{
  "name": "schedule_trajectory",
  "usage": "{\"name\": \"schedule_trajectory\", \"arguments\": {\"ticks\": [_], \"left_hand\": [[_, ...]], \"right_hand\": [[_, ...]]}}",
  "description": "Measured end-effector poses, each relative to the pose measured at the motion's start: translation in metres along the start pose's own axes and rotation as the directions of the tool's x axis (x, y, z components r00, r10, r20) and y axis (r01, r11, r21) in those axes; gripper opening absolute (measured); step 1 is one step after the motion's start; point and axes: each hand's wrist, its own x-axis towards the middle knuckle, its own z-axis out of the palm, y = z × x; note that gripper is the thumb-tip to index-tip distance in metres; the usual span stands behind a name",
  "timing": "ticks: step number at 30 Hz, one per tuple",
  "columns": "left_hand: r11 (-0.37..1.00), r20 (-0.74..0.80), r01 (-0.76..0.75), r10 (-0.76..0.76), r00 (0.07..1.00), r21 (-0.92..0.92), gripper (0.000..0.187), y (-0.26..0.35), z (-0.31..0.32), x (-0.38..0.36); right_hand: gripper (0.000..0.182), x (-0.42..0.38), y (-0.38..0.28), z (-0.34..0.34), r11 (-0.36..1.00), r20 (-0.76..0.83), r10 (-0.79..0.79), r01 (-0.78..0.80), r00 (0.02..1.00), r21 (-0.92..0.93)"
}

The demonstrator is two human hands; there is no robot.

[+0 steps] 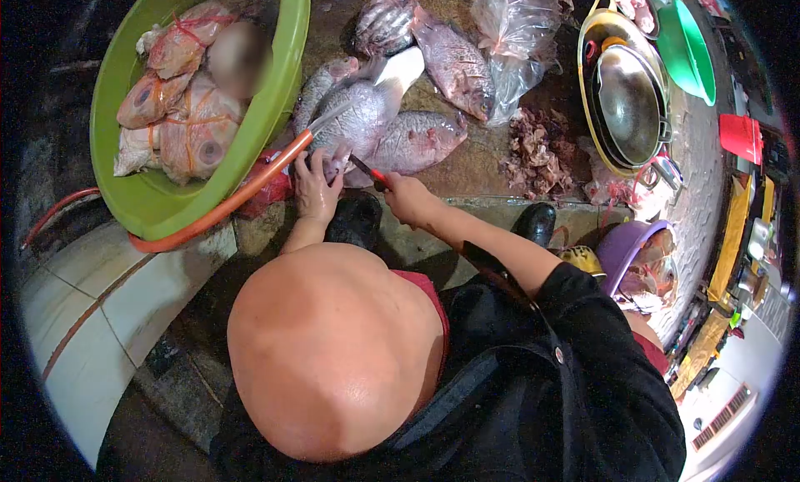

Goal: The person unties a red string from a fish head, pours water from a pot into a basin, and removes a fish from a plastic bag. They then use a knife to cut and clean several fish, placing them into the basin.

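Observation:
My right hand (409, 201) is closed around the red handle of a knife (372, 174), its dark blade pointing at a grey fish's head end. My left hand (316, 189) grips that fish (354, 115) near the head, thumb and fingers spread on either side. The fish lies on the wet floor with its pale tail away from me. An orange hose (279, 167) runs beside my left hand, its end over the fish. Touching it on the right is another fish (421, 140). The blade's tip is partly hidden against the fish.
More fish (454, 65) lie beyond. A green tub (292, 32) at the left holds tied fish heads. To the right are fish scraps (537, 153), a clear plastic bag (521, 24), a metal pan (629, 107), a green basin (687, 49) and a purple basin (629, 253).

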Motion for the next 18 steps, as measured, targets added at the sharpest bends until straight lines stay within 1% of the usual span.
{"name": "schedule_trajectory", "arguments": {"ticks": [1, 2, 3, 5, 7, 8, 9, 10, 11, 12, 14, 15, 17, 18], "left_hand": [[1.0, -0.007, 0.008, -0.008, 1.0, 0.001, 0.059, -0.001, 0.003, 0.001], [1.0, -0.016, 0.016, -0.016, 1.0, 0.004, 0.06, -0.003, 0.004, 0.0], [1.0, -0.016, 0.016, -0.016, 1.0, 0.006, 0.06, -0.004, 0.005, -0.001], [0.998, -0.064, -0.024, 0.02, 0.998, -0.064, 0.058, -0.006, 0.007, -0.001], [0.997, -0.095, -0.054, 0.049, 0.994, -0.058, 0.055, -0.006, 0.006, 0.0], [0.995, -0.122, -0.083, 0.077, 0.99, -0.05, 0.052, -0.004, 0.005, 0.0], [0.995, -0.122, -0.082, 0.076, 0.99, -0.051, 0.052, -0.002, 0.004, -0.001], [0.981, -0.064, -0.174, 0.18, 0.982, 0.089, 0.046, 0.01, -0.006, 0.0], [0.938, 0.007, -0.268, 0.273, 0.962, 0.22, 0.041, 0.016, -0.011, 0.0], [0.939, 0.007, -0.265, 0.271, 0.963, 0.219, 0.041, 0.016, -0.012, 0.002], [0.849, 0.173, -0.418, 0.381, 0.908, 0.324, 0.031, 0.015, -0.011, 0.009], [0.849, 0.172, -0.419, 0.383, 0.908, 0.323, 0.031, 0.015, -0.011, 0.011], [0.743, 0.234, -0.486, 0.427, 0.873, 0.459, 0.026, 0.017, -0.008, 0.016], [0.742, 0.234, -0.49, 0.432, 0.871, 0.457, 0.026, 0.02, -0.005, 0.019]], "right_hand": [[0.027, 0.001, -0.004, -0.001, 0.996, 0.051, 0.08, -0.081, 0.995, 0.019], [0.027, 0.0, -0.006, -0.003, 0.996, 0.053, 0.08, -0.081, 0.995, 0.021], [0.028, -0.001, -0.008, -0.008, 0.999, 0.081, 0.031, -0.029, 0.996, -0.02], [0.028, -0.002, -0.007, -0.015, 0.998, 0.107, -0.017, 0.023, 0.994, -0.061], [0.029, -0.002, -0.001, -0.021, 0.996, 0.203, 0.088, -0.089, 0.975, -0.004], [0.029, -0.003, 0.003, -0.023, 0.996, 0.203, 0.09, -0.09, 0.975, -0.005], [0.03, -0.005, 0.008, -0.024, 0.999, 0.191, 0.032, -0.03, 0.981, -0.015], [0.031, -0.007, 0.012, -0.026, 0.999, 0.18, -0.027, 0.032, 0.983, -0.026], [0.031, -0.01, 0.015, -0.028, 0.999, 0.182, -0.026, 0.031, 0.983, -0.026], [0.032, -0.014, 0.017, -0.029, 1.0, 0.161, -0.017, 0.017, 0.987, 0.003], [0.032, -0.018, 0.023, -0.03, 0.999, 0.14, -0.008, 0.004, 0.99, 0.032], [0.031, -0.019, 0.026, -0.031, 1.0, 0.121, -0.008, 0.006, 0.993, 0.011], [0.031, -0.024, 0.027, -0.033, 1.0, 0.095, -0.004, 0.005, 0.995, -0.01], [0.031, -0.027, 0.027, -0.034, 1.0, 0.083, -0.008, 0.006, 0.997, 0.019]]}}
